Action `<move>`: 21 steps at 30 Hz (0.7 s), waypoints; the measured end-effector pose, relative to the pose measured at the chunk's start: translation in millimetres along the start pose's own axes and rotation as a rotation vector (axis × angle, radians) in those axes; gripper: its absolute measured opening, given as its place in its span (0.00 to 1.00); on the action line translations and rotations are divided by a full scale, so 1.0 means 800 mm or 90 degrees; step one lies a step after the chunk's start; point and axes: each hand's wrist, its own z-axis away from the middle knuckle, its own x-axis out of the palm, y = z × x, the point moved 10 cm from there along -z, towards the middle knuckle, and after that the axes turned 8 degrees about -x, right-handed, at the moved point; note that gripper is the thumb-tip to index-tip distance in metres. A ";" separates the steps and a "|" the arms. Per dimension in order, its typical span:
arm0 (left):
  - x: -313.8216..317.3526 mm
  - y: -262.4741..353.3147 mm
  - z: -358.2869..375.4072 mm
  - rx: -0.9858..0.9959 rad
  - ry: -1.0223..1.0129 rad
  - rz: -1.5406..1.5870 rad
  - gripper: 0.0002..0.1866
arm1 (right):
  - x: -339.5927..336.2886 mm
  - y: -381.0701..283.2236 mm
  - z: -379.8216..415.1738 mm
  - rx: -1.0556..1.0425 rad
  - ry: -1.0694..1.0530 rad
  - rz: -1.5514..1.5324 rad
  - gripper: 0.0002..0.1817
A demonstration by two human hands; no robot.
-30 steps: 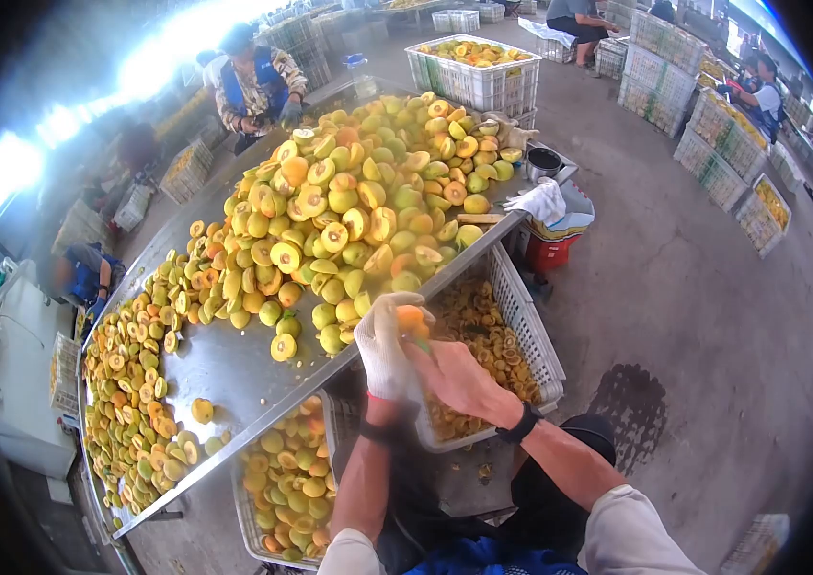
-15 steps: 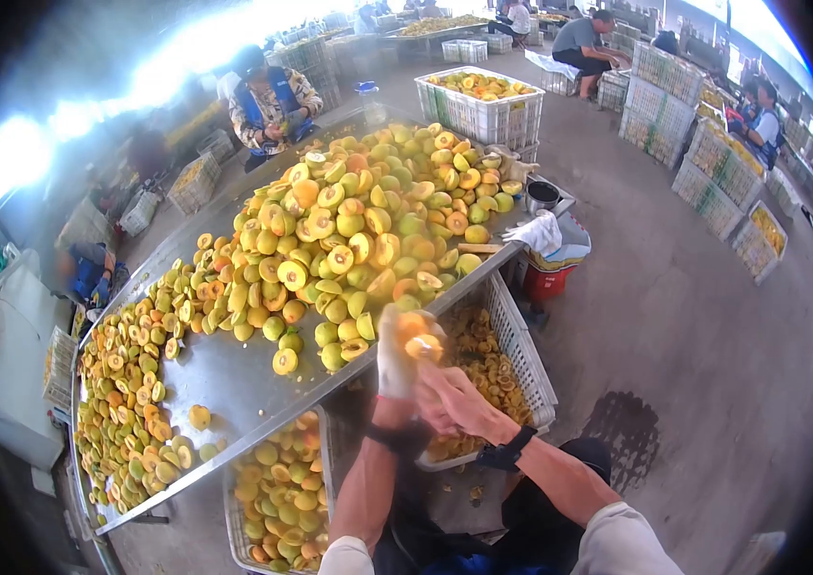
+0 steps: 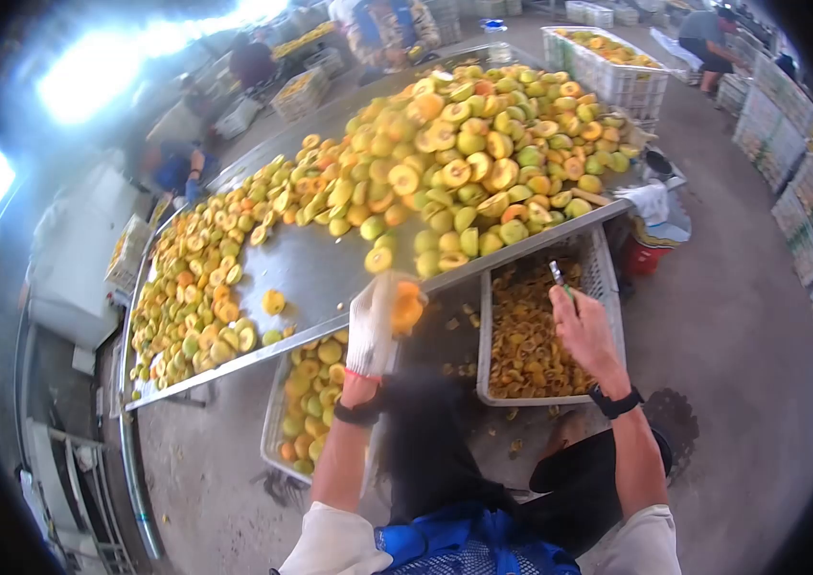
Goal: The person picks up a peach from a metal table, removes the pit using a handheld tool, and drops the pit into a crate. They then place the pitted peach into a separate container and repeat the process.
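My left hand (image 3: 371, 321), in a white knit glove, is closed around orange-fleshed peach halves (image 3: 407, 309) at the near edge of the metal table (image 3: 306, 278). My right hand (image 3: 583, 331) is bare and wrapped around a small hand tool (image 3: 559, 275) with a shiny metal end and a bit of green at its grip. This hand is over a white crate of brown-yellow scraps (image 3: 531, 345). A large heap of halved yellow-green peaches (image 3: 454, 172) covers much of the table, many showing round pits or hollows.
Under the table edge by my left arm stands a crate of peach halves (image 3: 306, 407). A white cloth (image 3: 649, 203) and a red bucket (image 3: 643, 257) are at the table's right corner. Stacked crates (image 3: 790, 125) line the right side. Other people (image 3: 387, 34) work across the table.
My hands have moved apart: the right one, with the tool, went right over the scrap crate, while the left keeps its peach halves. The camera view has turned left and down.
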 end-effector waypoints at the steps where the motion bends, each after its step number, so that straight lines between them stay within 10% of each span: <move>1: -0.023 -0.015 0.015 -0.029 0.016 -0.034 0.28 | 0.005 -0.002 -0.003 0.032 -0.004 -0.016 0.22; 11: -0.348 -0.267 0.197 -0.363 0.384 -0.234 0.35 | 0.044 -0.010 -0.016 0.127 -0.065 -0.040 0.21; 21: -0.274 -0.337 0.202 -0.145 0.252 -0.613 0.21 | 0.049 0.012 -0.017 0.174 -0.068 -0.028 0.21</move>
